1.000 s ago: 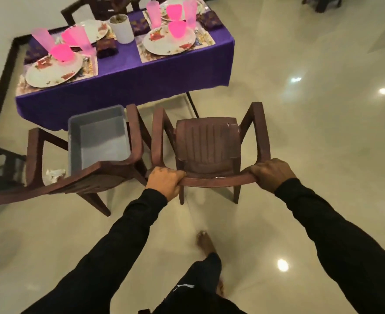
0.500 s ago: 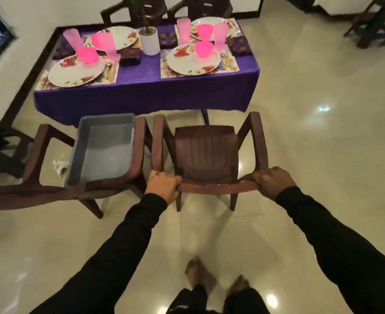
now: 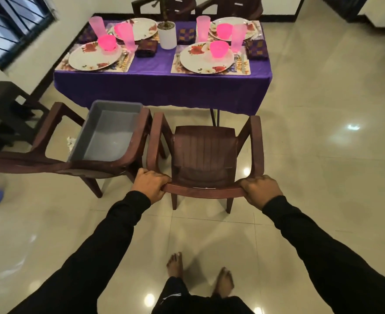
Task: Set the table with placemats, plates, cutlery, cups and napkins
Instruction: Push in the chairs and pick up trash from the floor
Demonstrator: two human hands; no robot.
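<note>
In front of the purple-clothed table [image 3: 159, 87], seen from the head camera, a brown plastic armchair [image 3: 204, 155] stands on the pale tiled floor [image 3: 323, 155], its seat facing the table and its back toward the person. The left hand [image 3: 150, 185] grips the left end of the chair's top rail, fingers curled over it; the right hand [image 3: 261, 190] clamps the right end the same way. Both black sleeves reach forward, and bare feet show below.

The table itself looks finished — four floral plates, the near-right plate [image 3: 206, 58] among them, sit on patterned placemats [image 3: 241, 68], with pink cups [image 3: 218, 49], taller pink tumblers [image 3: 238, 38] and dark folded napkins [image 3: 257, 49] beside them. Cutlery is too small to make out with any certainty. A white plant pot [image 3: 167, 35] stands mid-table.

To the left, a second armchair [image 3: 57, 155] holds a grey tub [image 3: 110, 132], which seems to hold nothing.

I judge the laying done and the step in hand to be seating — bringing this chair to the near-right place. The next move likely calls for an even push with both hands, straight toward that setting, stopping short of the hanging cloth and keeping clear of the neighbouring chair's arm just beside it.
</note>
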